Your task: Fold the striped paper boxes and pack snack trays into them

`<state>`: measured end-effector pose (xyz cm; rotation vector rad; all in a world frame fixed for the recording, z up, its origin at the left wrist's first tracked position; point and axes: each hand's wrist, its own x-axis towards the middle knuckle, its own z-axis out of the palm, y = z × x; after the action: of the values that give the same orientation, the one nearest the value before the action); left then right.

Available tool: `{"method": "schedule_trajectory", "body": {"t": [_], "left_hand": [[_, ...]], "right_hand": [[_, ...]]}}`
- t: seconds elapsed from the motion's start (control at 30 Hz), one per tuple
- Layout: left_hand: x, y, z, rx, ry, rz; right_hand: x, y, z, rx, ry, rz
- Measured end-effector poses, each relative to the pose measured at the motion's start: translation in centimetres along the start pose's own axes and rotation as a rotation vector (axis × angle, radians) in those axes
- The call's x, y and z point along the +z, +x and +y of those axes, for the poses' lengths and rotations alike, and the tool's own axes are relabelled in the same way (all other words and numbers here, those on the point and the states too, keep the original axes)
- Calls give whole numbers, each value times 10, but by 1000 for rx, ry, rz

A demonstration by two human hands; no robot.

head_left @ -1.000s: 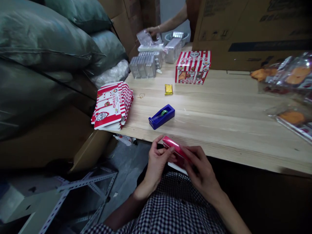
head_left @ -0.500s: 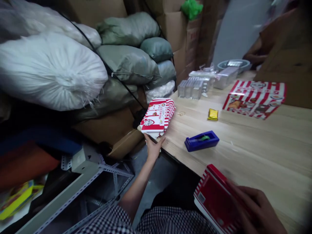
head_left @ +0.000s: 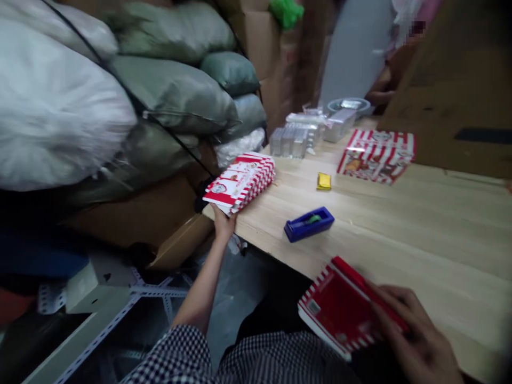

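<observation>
Head view: grips near end of flat-carton stack (head_left: 242,181), mid-frame at table (head_left: 400,229) corner, w/ left hand (head_left: 223,224), fingers closed on it. Pinches folded striped carton (head_left: 340,312), lower right, w/ right hand (head_left: 416,341). Prob. fetching another blank; calls for peeling off one sheet only.

No text can be read here. The stack of flat striped cartons (head_left: 240,181), gripped at its near edge by the left hand (head_left: 223,224), carries a round logo and small print, all too blurred. The folded red carton (head_left: 340,309) held by the right hand (head_left: 416,341) has a small white label, not legible. The standing striped box (head_left: 376,156), far beyond the right hand, is also blurred.
</observation>
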<state>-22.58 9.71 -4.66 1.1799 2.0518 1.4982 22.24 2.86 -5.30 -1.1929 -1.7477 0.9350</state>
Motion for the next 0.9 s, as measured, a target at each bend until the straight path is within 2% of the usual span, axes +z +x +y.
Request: {"method": "schedule_trajectory", "body": {"t": [0.07, 0.13, 0.17, 0.23, 0.27, 0.3, 0.37, 0.4, 0.47, 0.53, 0.63, 0.67, 0.73, 0.8, 0.83, 0.9], "left_hand": [[-7, -7, -3, -51, 45, -1], [-12, -27, -5, -78, 259, 68], [-13, -41, -3, -22, 321, 103], [-9, -76, 12, 141, 280, 256], [-3, -94, 25, 217, 223, 245], [6, -111, 40, 278, 134, 132], [31, -135, 74, 299, -80, -312], [45, -141, 90, 266, -180, -522], [73, -143, 112, 212, -276, -824], [95, -139, 120, 91, -347, -941], [114, -135, 111, -135, -520, -958], [116, -136, 106, -202, -577, -1002], [116, -139, 96, -333, -633, -1172], [112, -145, 86, -451, -593, -1322], [110, -147, 83, -492, -558, -1348], [110, -150, 78, -534, -506, -1324]], "right_hand": [[-8, 5, -17, 49, 40, 103], [-17, 9, -27, 117, 64, 153], [-21, 10, -29, 146, 81, 157], [-26, 10, -31, 187, 133, 121], [-27, 11, -32, 194, 162, 77], [-26, 11, -32, 191, 188, 21], [-22, 14, -34, 162, 222, -107], [-20, 15, -34, 144, 235, -157], [-15, 17, -35, 123, 262, -207], [-11, 18, -33, 144, 286, -197], [-11, 13, -24, 204, 329, -112], [-12, 11, -21, 221, 362, -57], [-15, 6, -13, 254, 450, 69], [-19, 1, -7, 292, 524, 158], [-21, -1, -4, 314, 544, 178], [-23, -6, 1, 361, 566, 205]]}}
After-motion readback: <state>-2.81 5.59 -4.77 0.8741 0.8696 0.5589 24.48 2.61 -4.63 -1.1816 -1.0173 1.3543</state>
